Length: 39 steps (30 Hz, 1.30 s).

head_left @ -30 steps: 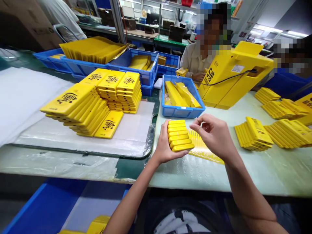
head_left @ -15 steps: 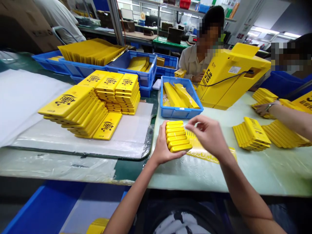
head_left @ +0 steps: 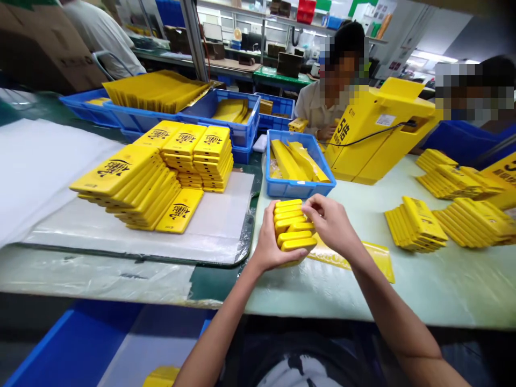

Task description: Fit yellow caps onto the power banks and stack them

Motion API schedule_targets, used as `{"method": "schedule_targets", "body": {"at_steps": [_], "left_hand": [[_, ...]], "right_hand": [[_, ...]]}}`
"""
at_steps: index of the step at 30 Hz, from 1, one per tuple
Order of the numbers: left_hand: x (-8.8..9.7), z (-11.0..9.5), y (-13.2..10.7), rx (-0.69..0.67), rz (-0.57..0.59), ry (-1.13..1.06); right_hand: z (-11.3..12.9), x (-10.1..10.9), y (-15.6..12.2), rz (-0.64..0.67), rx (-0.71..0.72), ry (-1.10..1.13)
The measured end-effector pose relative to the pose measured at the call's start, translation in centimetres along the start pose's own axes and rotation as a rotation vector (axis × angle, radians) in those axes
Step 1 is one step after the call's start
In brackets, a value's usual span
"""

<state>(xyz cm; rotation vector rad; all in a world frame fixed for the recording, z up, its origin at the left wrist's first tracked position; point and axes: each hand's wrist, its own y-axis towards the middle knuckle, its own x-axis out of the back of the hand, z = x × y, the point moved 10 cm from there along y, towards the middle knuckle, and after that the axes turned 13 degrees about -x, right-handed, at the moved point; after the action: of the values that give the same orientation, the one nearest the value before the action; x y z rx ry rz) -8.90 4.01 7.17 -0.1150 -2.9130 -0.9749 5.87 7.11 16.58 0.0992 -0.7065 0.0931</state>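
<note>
Pale worktop underlies left grip clasping yellow slabs (right grip alongside, pinch unclear).

From here I see a yellow case (black cable across it) near the tabletop's far edge, a co-worker behind.

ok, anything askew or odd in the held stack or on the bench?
Two things. In the left hand, one yellow power-bank-style case sits shifted right of its neighbours in the stack, near the right hand's fingertips. The clear plastic bench cover has a ragged edge, exposing green surface.
</note>
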Motion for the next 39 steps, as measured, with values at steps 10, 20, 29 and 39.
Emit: {"method": "schedule_targets", "body": {"at_steps": [10, 20, 29, 39], "left_hand": [[-0.3, -0.5, 0.3, -0.043, 0.014, 0.018], [-0.2, -1.2, 0.6, -0.037, 0.006, -0.044], [-0.2, -0.7, 0.3, -0.028, 0.007, -0.001], [-0.1, -1.0, 0.5, -0.033, 0.0, 0.017]], "right_hand": [[5.2, -1.5, -0.9, 0.132, 0.214, 0.046], [3.2, 3.0, 0.2, -0.028, 0.135, -0.019], [0.4, 2.4, 0.9, -0.079, 0.111, -0.105], [2.9, -0.8, 2.1, -0.047, 0.129, -0.163]]}}
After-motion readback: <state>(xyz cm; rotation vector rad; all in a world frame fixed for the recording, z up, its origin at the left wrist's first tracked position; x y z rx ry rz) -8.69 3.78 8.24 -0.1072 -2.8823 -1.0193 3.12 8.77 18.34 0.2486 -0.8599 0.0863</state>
